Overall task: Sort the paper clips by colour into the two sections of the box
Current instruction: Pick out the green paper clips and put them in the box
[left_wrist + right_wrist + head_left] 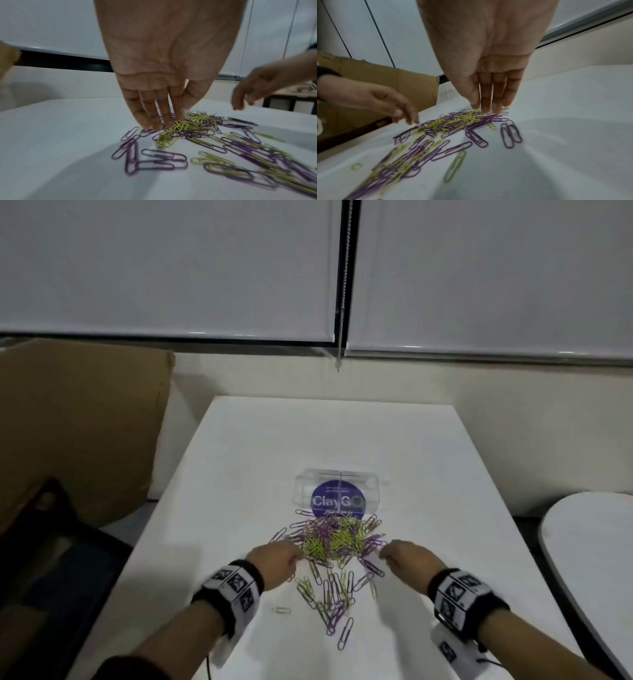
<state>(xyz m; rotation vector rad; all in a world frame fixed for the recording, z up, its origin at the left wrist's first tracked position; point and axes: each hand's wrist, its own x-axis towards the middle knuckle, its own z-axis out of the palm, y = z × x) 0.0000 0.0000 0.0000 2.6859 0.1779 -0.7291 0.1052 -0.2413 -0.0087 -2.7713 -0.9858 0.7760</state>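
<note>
Mixed purple and yellow-green paper clips heaped on white surface, clear box at 12 o'clock; left hand and right hand grips apart, fingers straight, fingertips touching heap edges.

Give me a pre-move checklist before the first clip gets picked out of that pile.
1. Both hands free: ok. Left hand and right hand have straight fingers and hold nothing.
2. Colours distinguishable: ok. The paper clips are purple and yellow-green.
3. Clips separated: not ok. The middle of the pile is tangled and mixed.
4. Box within reach: ok. It sits just beyond the pile on the table.
5. Box open: cannot tell. It is clear, with a round label facing the camera.
6. Sections empty: cannot tell.
</note>
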